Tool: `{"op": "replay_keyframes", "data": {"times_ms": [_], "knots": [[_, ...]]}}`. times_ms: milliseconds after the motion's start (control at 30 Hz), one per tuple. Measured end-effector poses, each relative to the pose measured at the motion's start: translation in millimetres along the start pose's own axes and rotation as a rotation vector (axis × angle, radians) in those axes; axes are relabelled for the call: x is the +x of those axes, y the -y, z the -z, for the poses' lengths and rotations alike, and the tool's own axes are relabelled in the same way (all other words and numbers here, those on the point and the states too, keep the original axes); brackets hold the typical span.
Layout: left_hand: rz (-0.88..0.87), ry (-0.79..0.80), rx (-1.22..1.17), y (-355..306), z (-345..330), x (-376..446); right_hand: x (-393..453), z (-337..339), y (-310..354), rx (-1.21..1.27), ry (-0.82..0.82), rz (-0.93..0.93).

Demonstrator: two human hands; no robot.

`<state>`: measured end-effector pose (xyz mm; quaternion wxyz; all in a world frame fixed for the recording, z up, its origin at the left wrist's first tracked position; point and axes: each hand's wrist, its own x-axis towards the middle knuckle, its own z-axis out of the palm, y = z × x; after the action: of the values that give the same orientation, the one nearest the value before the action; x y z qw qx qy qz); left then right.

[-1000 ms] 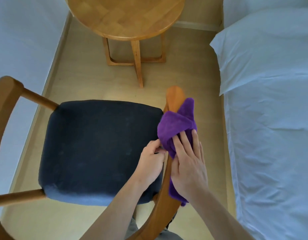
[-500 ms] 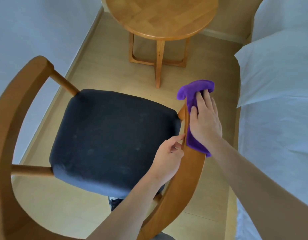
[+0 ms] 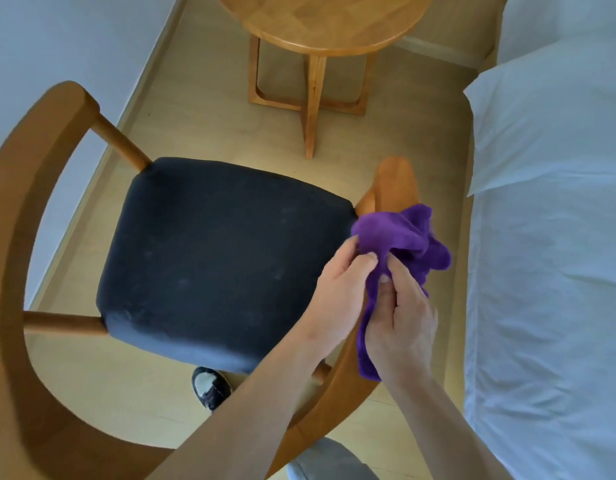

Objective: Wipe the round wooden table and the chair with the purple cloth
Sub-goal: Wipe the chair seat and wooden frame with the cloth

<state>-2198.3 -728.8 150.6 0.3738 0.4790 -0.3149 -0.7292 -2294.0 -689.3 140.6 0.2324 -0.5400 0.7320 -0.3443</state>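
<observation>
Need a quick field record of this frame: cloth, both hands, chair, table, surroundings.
cloth: purple cloth, bunched, held over the chair's right armrest
left hand: left hand pinches the cloth's left edge
right hand: right hand grips the cloth's lower part, fingers curled
chair: wooden chair with dark seat cushion; armrest tip bare beyond the cloth
table: round wooden table, beyond the chair, top partly out of frame
surroundings: white bed to the right; shoe under the seat's near edge

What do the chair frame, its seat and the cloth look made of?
Chair frame: wood by its look, with a smooth, warm, slightly glossy finish. Seat: dark padded upholstery, matte with faint pale marks, probably fabric. Purple cloth: soft plush textile that bunches loosely, perhaps microfibre.
</observation>
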Motion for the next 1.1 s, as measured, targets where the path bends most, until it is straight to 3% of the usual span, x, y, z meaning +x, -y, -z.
{"op": "replay_keyframes", "data": {"times_ms": [100, 167, 367, 467, 633, 767, 967, 1033, 1100], "knots": [[-0.020, 0.052, -0.031, -25.5, 32.1, -18.9, 4.5, -16.4, 46.3, 0.224, 0.060, -0.097], [-0.063, 0.012, 0.010, -41.4, 66.7, -32.1, 8.9, -35.6, 78.5, 0.443, 0.213, -0.193], [-0.063, -0.364, 0.191, -90.7, 197.4, -69.7, 6.1, -130.2, 177.7, 1.141, 0.650, -0.598], [-0.081, -0.483, 0.165, -126.2, 263.2, -91.3, 6.5, -175.4, 231.9, 1.277, 0.794, -0.615], [-0.182, -0.479, 0.172, -186.5, 349.5, -112.5, 23.5, -232.8, 321.5, 1.448, 0.905, -0.612], [-0.254, -0.548, 0.304, -216.1, 386.4, -105.6, 38.0, -269.8, 367.5, 1.399, 0.928, -0.605], [-0.435, -0.798, 0.946, -250.1, 432.4, -81.1, 73.0, -306.4, 380.5, 1.258, 0.707, -0.477], [-0.460, -0.818, 1.029, -247.6, 444.7, -63.6, 83.4, -316.0, 366.1, 0.995, 0.597, -0.376], [-0.350, -0.795, 1.162, -228.3, 453.0, -37.7, 91.8, -326.0, 342.9, 0.551, 0.449, -0.240]]}}
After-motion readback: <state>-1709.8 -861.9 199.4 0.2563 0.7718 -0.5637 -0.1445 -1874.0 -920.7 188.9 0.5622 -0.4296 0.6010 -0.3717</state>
